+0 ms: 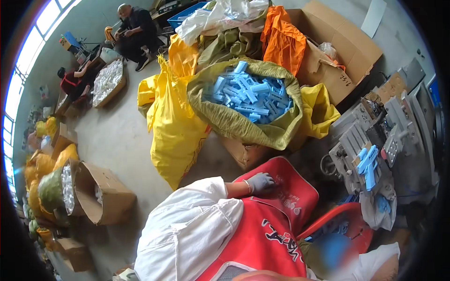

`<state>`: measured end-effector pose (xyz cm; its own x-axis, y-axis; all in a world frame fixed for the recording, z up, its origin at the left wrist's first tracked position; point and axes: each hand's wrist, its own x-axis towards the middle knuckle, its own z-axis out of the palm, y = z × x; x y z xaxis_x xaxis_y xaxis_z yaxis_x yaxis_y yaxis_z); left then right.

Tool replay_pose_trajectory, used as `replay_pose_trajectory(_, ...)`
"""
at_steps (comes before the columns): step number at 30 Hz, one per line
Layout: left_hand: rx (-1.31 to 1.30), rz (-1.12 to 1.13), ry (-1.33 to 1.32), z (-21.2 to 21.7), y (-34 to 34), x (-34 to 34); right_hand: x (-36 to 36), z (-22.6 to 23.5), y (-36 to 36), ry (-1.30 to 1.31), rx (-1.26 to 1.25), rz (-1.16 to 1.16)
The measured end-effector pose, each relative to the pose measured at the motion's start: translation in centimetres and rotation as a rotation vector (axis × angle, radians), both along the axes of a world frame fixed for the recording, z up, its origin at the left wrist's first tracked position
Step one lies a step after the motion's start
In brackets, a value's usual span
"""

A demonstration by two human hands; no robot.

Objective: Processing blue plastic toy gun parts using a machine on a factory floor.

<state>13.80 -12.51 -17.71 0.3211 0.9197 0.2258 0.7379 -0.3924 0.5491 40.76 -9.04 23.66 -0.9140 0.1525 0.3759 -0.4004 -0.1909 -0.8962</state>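
My left hand (pixel 261 183), in a grey glove, rests on the red apron (pixel 295 187) over my lap. Its fingers lie loosely outstretched and nothing shows in them. My right hand is out of sight; a white sleeve (pixel 375 266) shows at the lower right. Beyond my lap, an olive woven sack (pixel 276 136) gapes, full of light-blue plastic parts (pixel 251 96). A light-blue gun-shaped plastic piece (pixel 369 166) lies on the grey metal machine (pixel 354 140) to the right. Below it a red plastic basin (pixel 358 215) holds more blue pieces, partly behind a blurred patch.
Yellow sacks (pixel 176 126) and a large cardboard box (pixel 347 42) crowd around the olive sack. More boxes (pixel 105 194) and sacks stand along the left. At the far left, two people (pixel 138 35) sit near a tray of white pieces (pixel 108 82).
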Motion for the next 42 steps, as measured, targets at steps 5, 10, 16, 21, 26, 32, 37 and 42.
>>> replay_pose_trajectory(5,-0.013,-0.021,0.029,0.8,-0.4,-0.2,-0.4,0.2,-0.8,0.056,-0.016,0.056)
replay_pose_trajectory(10,-0.06,-0.018,0.036,1.0,-0.8,0.3,-0.2,0.5,-1.3,0.119,-0.017,0.119)
replay_pose_trajectory(16,-0.088,-0.025,0.027,0.6,-0.7,0.5,-1.2,0.5,-1.4,0.213,-0.009,0.184)
replay_pose_trajectory(21,-0.062,-0.008,0.017,0.7,-1.0,0.3,-1.2,1.0,-2.1,0.242,-0.042,0.243)
replay_pose_trajectory(26,-0.051,-0.01,0.022,1.2,-0.8,0.2,-1.9,1.3,-2.4,0.288,-0.057,0.305)
replay_pose_trajectory(32,-0.022,-0.008,-0.006,1.6,-1.1,0.2,-2.3,1.2,-2.9,0.361,-0.087,0.373)
replay_pose_trajectory(37,-0.035,-0.011,-0.019,1.4,-1.2,0.3,-2.7,0.8,-3.2,0.435,-0.1,0.413)
replay_pose_trajectory(42,-0.101,0.0,0.001,1.4,-1.0,0.2,-2.3,0.8,-4.4,0.495,-0.123,0.407)
